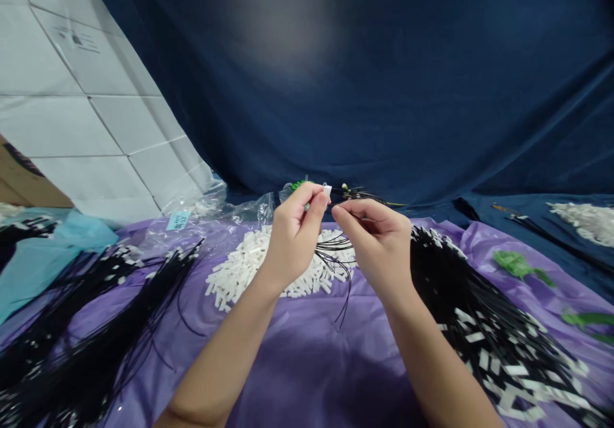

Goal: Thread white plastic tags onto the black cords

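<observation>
Pinching a small white plastic tag (327, 190) between thumb and forefinger, the left hand (293, 233) holds it raised above the purple table cover (307, 364), while the right hand (377, 239) sits just beside it with its fingertips drawn together on what looks like the end of a thin black cord (346, 287); the strand itself is too fine to make out at the fingertips. Several such cords loop down from between the two hands and trail onto the cover. Directly behind the hands lies a heap of loose white tags (240, 268), and to the right a thick bundle of black cords with tags already on them (484, 325) fans across the cover; a similar bundle (96, 313) spreads out on the left. Clear plastic bags (225, 210) lie crumpled at the back, near a dark blue cloth backdrop (384, 95). By its look the tag is very light, rigid and smooth, easy to flick away, so it is best gripped by its flat sides, leaving one end free. The cord looks limp and springy, likely to wander unless taken close to its tip.
</observation>
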A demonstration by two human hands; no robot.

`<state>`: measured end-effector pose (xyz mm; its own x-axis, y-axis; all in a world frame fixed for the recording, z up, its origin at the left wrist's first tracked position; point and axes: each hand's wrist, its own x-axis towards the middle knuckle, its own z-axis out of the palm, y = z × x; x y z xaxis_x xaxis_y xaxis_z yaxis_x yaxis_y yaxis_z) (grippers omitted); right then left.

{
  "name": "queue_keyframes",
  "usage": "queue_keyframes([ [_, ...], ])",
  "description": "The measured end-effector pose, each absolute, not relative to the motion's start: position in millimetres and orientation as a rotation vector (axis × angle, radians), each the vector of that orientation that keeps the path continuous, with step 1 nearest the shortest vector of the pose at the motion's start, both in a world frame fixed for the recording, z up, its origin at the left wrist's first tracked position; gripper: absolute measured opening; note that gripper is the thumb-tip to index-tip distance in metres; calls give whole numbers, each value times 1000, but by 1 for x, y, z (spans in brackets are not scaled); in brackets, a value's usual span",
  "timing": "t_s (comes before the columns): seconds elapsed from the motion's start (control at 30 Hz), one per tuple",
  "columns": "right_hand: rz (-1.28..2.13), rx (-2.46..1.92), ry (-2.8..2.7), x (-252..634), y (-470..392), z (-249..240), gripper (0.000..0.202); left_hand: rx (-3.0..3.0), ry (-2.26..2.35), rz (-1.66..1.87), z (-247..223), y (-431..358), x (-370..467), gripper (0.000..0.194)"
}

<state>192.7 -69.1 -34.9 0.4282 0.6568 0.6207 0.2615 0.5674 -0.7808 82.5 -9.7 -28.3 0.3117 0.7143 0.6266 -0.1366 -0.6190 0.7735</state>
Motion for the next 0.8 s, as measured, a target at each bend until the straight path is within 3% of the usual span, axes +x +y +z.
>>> queue_keyframes([
  [0.33, 337, -1034, -1233, 198, -69, -33, 8, 1665, 508, 1311, -26, -9, 82, 24],
  [0.5, 350, -1079, -1216, 219, -79, -24, 17, 1277, 519, 1334, -17, 6, 76, 30],
  [0.63, 294, -1092, -1189, 234, -88, -20, 20, 958, 592, 1264, -6, 17, 64, 20],
  [0.8, 576, -1223, -1583, 225, -90, -19, 15, 806, 501, 1141, -1, 23, 54, 20],
])
